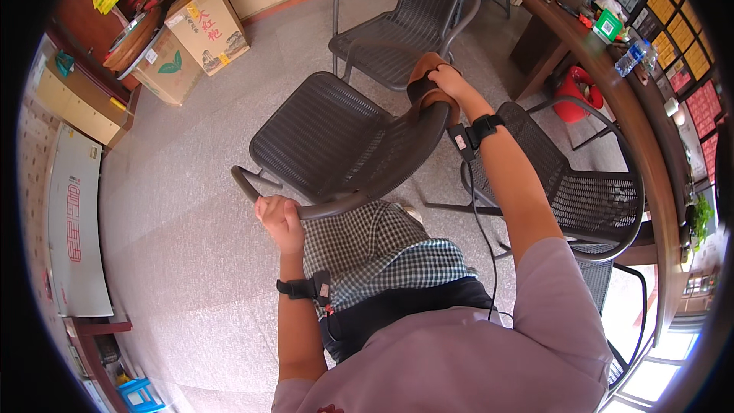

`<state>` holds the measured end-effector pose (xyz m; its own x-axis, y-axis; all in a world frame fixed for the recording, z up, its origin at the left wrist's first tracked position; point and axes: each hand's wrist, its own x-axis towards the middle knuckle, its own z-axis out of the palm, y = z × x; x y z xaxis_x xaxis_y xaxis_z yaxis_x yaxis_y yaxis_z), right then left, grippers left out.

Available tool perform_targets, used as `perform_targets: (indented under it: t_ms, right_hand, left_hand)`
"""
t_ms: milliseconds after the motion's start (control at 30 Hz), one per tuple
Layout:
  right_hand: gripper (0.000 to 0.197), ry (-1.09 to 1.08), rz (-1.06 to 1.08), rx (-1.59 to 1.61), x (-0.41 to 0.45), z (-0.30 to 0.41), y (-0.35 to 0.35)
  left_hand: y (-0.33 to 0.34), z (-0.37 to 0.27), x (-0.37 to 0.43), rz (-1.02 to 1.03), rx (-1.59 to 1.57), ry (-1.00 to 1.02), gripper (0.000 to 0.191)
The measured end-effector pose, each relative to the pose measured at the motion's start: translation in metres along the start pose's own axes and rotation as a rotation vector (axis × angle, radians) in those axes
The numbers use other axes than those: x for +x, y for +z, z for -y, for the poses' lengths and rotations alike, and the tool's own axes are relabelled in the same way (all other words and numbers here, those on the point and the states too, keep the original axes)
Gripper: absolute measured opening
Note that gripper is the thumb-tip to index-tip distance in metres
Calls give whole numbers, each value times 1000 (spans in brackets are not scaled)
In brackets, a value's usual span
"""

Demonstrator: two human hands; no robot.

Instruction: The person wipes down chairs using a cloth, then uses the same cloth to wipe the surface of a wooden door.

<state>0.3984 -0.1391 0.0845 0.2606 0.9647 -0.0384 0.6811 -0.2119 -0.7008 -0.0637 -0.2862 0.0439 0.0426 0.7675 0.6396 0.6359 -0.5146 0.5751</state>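
A dark woven armchair [321,132] with a tubular metal frame stands just before me, its backrest towards my body. My left hand [281,221] is closed around the frame's armrest tube at its lower left. At the upper right, my right hand [444,80] grips a brown cloth [433,66] on the chair's other armrest side, near the top of the backrest. Part of the cloth drapes over the frame. Its dark inner part shows beside my fingers. Both wrists wear black straps with small devices. A checked garment hangs below my waist.
Another woven armchair [395,28] stands beyond, and one [573,183] at the right beside a long wooden counter [625,92]. A red bucket [576,94] sits under it. Cardboard boxes [209,31] stand at the upper left; a blue plastic stool [140,396] is lower left.
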Motion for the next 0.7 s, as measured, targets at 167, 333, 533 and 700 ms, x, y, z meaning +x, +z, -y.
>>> perform_targets:
  t_ms: [167,333,533,700]
  right_hand:
    - [34,16,-56,446,-39,2,22]
    - [43,-129,-215,134,-74,-8,37]
    - [33,-345,-192,-365,-180,69,39]
    - [41,-493,-644,-302,-234,107,103]
  left_hand:
    - [-5,10,-3,-32,17,-22,32]
    - [-3,10,0,-29,-10,15,33]
    - [-5,5,2,-48,-6,54,33]
    - [-6,6,1,-34,4,52,34]
